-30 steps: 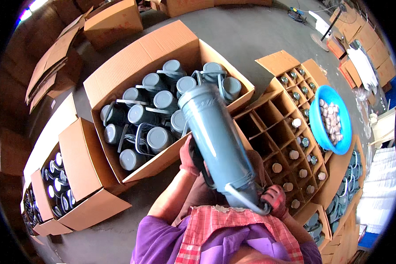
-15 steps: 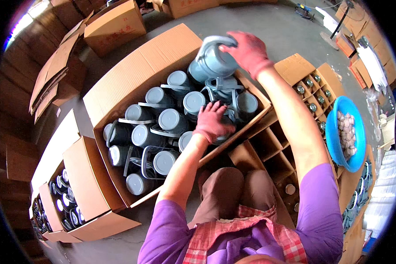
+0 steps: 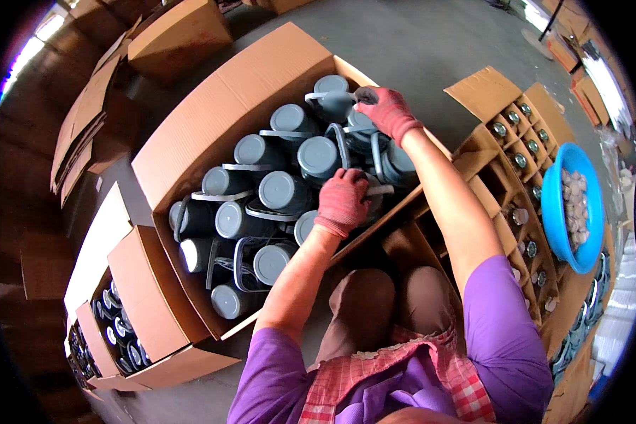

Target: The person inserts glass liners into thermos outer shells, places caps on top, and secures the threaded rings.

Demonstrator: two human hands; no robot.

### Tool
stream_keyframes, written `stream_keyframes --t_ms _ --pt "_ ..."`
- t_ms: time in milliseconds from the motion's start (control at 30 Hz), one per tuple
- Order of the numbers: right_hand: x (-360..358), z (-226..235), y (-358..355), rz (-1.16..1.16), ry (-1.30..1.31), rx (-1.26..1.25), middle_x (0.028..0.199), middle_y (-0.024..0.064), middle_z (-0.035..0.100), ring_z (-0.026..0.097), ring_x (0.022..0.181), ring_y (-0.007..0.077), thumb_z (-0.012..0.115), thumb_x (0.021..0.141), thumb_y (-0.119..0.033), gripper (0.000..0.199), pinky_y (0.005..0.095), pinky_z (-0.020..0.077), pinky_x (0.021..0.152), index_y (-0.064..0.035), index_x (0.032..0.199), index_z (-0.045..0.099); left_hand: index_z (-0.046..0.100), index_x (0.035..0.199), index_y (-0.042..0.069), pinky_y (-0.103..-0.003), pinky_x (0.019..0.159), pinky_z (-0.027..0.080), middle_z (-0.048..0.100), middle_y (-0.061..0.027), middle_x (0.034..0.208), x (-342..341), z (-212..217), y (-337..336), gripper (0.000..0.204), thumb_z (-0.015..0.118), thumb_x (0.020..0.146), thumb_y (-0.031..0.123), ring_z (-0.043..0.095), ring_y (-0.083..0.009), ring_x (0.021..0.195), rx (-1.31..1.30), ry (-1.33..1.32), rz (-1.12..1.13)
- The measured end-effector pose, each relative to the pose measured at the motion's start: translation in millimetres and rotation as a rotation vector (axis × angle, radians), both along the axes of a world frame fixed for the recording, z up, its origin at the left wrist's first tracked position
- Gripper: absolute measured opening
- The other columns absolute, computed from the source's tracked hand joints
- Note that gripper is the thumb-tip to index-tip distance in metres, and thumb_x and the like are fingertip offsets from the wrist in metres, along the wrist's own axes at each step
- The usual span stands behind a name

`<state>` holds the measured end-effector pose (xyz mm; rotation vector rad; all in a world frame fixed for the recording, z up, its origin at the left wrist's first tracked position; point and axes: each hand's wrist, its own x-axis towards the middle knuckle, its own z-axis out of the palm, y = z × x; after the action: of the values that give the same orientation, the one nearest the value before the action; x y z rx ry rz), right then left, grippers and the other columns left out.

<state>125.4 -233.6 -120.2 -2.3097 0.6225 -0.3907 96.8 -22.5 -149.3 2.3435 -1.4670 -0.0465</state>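
Observation:
Grey-blue plastic jugs with round flat ends and loop handles fill a large open carton in front of me. My right hand, in a red knit glove with a dark patch, is closed at the handle of a jug in the carton's far corner. My left hand, gloved in the same red, has its fingers curled over a jug by the near side. That jug is partly hidden beneath the hand, and a pale handle sticks out to the right of the fingers.
To the right, a divided carton holds several glass pieces with shiny ends. A blue basin of small whitish round pieces rests on it. More open cartons with dark cylinders stand left, and flattened cardboard leans behind.
My right hand has come down and nearer, lowering the raised jug into the carton's far corner. My left hand's spread fingers have curled in over a jug. The view has shifted slightly.

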Motion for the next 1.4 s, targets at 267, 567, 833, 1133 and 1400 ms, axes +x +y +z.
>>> stream_keyframes --t_ms 267,567,833,1133,1400 --pt "-150.6 3.6 15.3 -0.162 -0.329 0.463 0.084 0.0073 0.067 0.061 0.078 0.0140 0.073 0.072 -0.033 0.040 0.0305 0.0476 0.074 -0.0019 0.096 0.067 0.064 0.087 0.006 -0.031 0.064 0.050 0.062 -0.0071 0.082 -8.4 183.4 47.2 0.025 0.074 0.065 0.014 0.061 -0.0242 0.072 -0.520 -0.137 0.140" --pt "-207.2 -23.7 46.5 -0.098 -0.950 1.150 0.099 0.0041 0.066 0.062 0.085 0.0171 0.054 0.090 -0.039 0.040 0.0308 0.0508 0.075 -0.0062 0.112 0.059 0.062 0.091 -0.005 -0.026 0.069 0.046 0.062 -0.0085 0.088 -63.6 211.3 183.0 0.017 0.062 0.078 0.007 0.058 -0.0172 0.079 -1.216 0.403 0.297" --pt "-291.0 159.8 -17.0 -0.371 -0.255 -0.109 0.087 0.0088 0.066 0.061 0.079 0.0169 0.071 0.068 -0.031 0.039 0.0303 0.0486 0.073 -0.0024 0.093 0.064 0.062 0.089 0.002 -0.026 0.068 0.045 0.062 -0.0037 0.077 -177.5 104.4 208.3 0.017 0.065 0.073 0.003 0.056 -0.0121 0.071 -0.391 1.358 0.490" --pt "-301.2 103.7 83.5 0.110 -0.300 0.361 0.072 0.0030 0.058 0.052 0.073 0.0099 0.066 0.076 -0.041 0.040 0.0262 0.0414 0.068 -0.0026 0.086 0.062 0.064 0.095 0.000 -0.029 0.064 0.049 0.066 -0.0092 0.083 -139.2 108.1 163.9 0.023 0.058 0.087 0.020 0.061 -0.0136 0.070 -0.253 0.998 -0.432" --pt "-274.4 125.6 106.8 0.476 -0.648 0.246 0.106 0.0124 0.062 0.060 0.092 0.0198 0.048 0.085 -0.059 0.063 0.0303 0.0440 0.083 -0.0037 0.112 0.060 0.036 0.137 0.002 -0.037 0.110 0.019 0.037 -0.0154 0.141 -68.2 86.6 -5.5 0.079 0.022 0.090 0.064 0.033 -0.0268 0.131 -0.810 1.813 -0.378"
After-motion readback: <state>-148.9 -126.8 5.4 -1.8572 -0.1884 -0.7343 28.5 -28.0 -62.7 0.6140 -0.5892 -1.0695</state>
